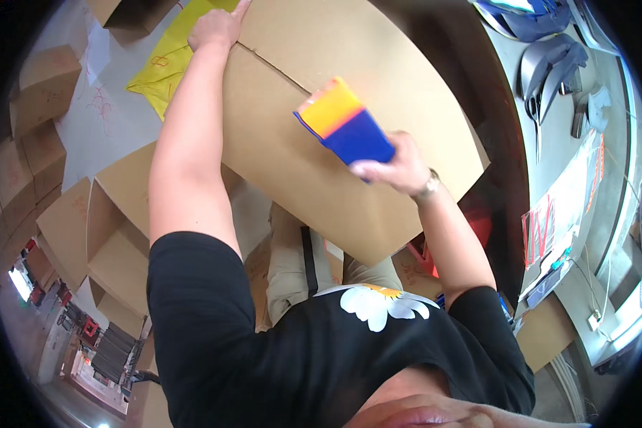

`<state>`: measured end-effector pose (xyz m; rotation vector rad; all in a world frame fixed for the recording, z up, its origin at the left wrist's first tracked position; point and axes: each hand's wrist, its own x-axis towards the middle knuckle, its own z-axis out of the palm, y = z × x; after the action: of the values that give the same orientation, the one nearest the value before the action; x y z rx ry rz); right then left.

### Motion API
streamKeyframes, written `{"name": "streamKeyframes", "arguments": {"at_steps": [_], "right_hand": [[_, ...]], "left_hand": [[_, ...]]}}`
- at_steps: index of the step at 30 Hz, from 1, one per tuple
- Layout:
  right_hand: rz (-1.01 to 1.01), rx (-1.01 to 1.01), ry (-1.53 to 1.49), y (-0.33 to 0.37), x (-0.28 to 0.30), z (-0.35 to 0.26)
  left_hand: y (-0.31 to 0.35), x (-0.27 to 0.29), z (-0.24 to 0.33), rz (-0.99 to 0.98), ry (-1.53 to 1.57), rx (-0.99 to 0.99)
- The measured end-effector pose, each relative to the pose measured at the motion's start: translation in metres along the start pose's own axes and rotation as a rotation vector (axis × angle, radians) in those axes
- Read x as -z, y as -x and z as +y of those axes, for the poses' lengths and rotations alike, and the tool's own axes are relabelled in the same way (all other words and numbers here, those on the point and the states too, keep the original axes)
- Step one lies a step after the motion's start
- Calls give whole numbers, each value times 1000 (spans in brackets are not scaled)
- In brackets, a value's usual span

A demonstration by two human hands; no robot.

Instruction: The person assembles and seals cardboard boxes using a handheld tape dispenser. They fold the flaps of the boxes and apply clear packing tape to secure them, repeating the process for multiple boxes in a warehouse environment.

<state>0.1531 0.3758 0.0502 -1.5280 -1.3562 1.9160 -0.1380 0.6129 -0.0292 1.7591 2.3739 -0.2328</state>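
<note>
A large brown cardboard box (378, 43) lies in front of me, with a seam between its flaps running across the top. My right hand (405, 165) grips a blue-and-orange tape dispenser (354, 132), closed around its blue end. The dispenser is tilted over the box top near the seam; I cannot tell whether it touches the cardboard. My left hand (215, 30) rests at the far left edge of the box, by the seam's end. One finger there stretches out along the cardboard; the other fingers are partly hidden.
A yellow plastic sheet (157, 75) lies beyond my left arm. Opened cardboard boxes (121, 232) stand at the left. On the right, a grey table (503, 64) carries scissors (537, 118), dark curved parts (549, 68) and papers. A red object (471, 235) is below the box.
</note>
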Motion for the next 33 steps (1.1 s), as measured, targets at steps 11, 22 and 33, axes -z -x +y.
{"name": "streamKeyframes", "arguments": {"at_steps": [11, 22, 33], "right_hand": [[137, -149, -9, -33, -25, 18], [191, -141, -123, -40, -18, -8], [68, -210, -90, -66, -17, -23]], "left_hand": [[-12, -9, -66, -267, 759, -586], [-21, 11, -55, -315, 640, -327], [63, 10, -40, 75, 875, -539]]}}
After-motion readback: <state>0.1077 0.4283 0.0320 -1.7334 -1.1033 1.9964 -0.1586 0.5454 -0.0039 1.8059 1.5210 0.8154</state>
